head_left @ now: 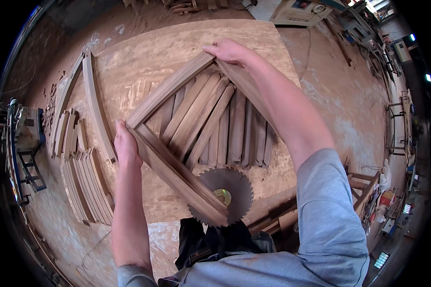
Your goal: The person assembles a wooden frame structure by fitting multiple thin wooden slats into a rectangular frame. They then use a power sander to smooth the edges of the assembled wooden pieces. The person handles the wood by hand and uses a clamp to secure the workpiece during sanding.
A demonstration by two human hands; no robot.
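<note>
My left hand (128,148) is closed on one corner of an angular wooden frame (170,91), its thumb up at the joint. At the far corner my right hand (228,50) grips the same frame, fingers over the joint. The frame's brown strips meet at these two corners; its right-hand strip runs behind my right forearm. One long side (182,174) slants toward me and partly covers a toothed circular saw blade (237,186). Beneath and inside the frame lies a pile of loose wooden strips (237,126). Whether the frame touches them I cannot tell.
Everything lies on a broad plywood tabletop (129,62). To the left, two long strips (96,105) lean together near a stack of curved slats (86,186). Machines (297,10) stand beyond, and more timber (277,222) sits by the table's near right edge.
</note>
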